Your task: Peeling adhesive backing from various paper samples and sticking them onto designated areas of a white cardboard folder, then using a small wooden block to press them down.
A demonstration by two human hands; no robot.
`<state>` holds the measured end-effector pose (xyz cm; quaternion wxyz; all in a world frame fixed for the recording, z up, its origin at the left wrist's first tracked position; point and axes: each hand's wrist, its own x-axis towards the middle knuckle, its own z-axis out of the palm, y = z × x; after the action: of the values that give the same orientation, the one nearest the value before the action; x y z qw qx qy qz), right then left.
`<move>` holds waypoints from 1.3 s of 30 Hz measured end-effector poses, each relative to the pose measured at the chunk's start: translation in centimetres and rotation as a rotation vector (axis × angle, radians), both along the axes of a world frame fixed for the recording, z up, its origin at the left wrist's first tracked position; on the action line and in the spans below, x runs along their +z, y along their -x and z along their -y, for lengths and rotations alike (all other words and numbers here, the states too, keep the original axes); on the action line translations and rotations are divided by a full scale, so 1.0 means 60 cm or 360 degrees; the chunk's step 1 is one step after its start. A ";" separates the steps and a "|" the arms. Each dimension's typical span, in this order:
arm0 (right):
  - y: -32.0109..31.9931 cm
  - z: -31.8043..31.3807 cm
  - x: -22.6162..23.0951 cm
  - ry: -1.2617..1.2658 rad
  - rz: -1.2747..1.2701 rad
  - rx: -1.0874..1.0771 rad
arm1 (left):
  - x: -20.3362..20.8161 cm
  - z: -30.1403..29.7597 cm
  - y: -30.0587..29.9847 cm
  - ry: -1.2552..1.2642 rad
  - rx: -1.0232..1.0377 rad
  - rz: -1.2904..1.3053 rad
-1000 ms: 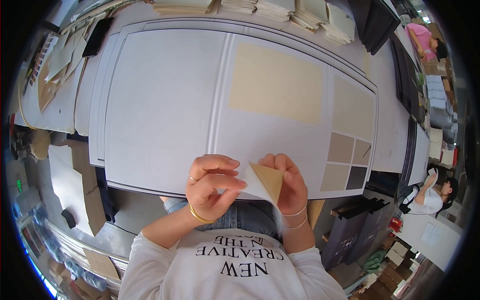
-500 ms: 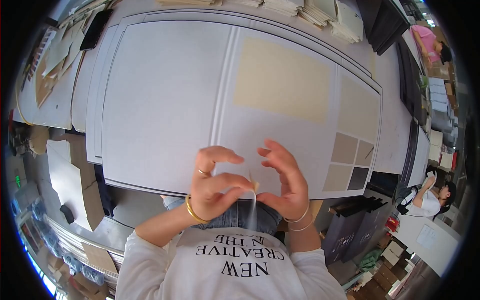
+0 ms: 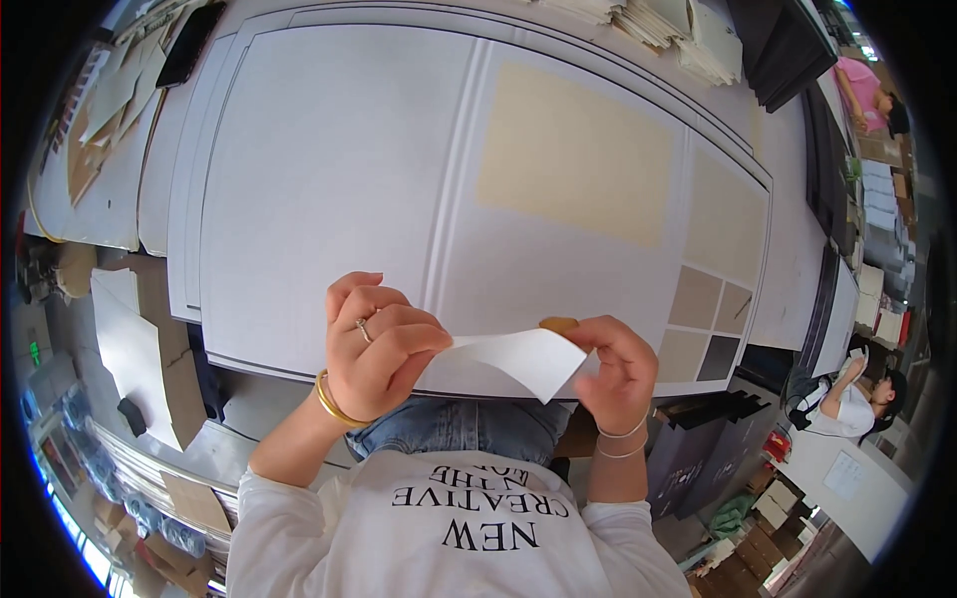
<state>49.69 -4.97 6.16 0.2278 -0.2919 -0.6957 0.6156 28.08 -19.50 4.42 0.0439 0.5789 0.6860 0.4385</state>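
A curled white paper strip [image 3: 523,359] spans the gap between my hands, above the near edge of a large white board [image 3: 329,199]. My left hand [image 3: 384,349] pinches its left end between thumb and fingers. My right hand [image 3: 620,374] is bent around the other end. A small tan piece [image 3: 559,325] sticks out at my right fingertips, against the strip's upper edge; its full shape is hidden. On the board are a large cream rectangle [image 3: 578,154] and, at right, several beige, grey and dark swatches [image 3: 695,299].
More boards lie under this one, their edges showing. Paper stacks [image 3: 653,30] and black boards [image 3: 778,50] stand along the back. A black phone [image 3: 191,45] and paper scraps [image 3: 120,90] lie at far left. Dark boxes [image 3: 698,448] stand below right. Two people are off to the right.
My hands have moved apart, left hand leftward and right hand rightward. The white strip now stretches between them, and the tan piece has gone from my left fingertips to my right.
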 end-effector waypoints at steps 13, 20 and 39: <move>0.055 -0.067 -0.087 -0.0144 0.0317 -0.0497 | -0.043 0.023 -0.048 0.0667 -0.0014 -0.0193; 0.062 -0.075 -0.098 -0.0218 0.0334 -0.0468 | -0.043 0.015 -0.063 0.0826 0.0030 -0.0376; 0.064 -0.076 -0.098 -0.0242 0.0359 -0.0422 | -0.046 0.016 -0.064 0.0837 0.0027 -0.0372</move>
<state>45.84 -0.42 0.27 0.2489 -0.4302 -0.7167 0.4892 31.92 -20.48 1.63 0.1095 0.5886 0.7814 0.1761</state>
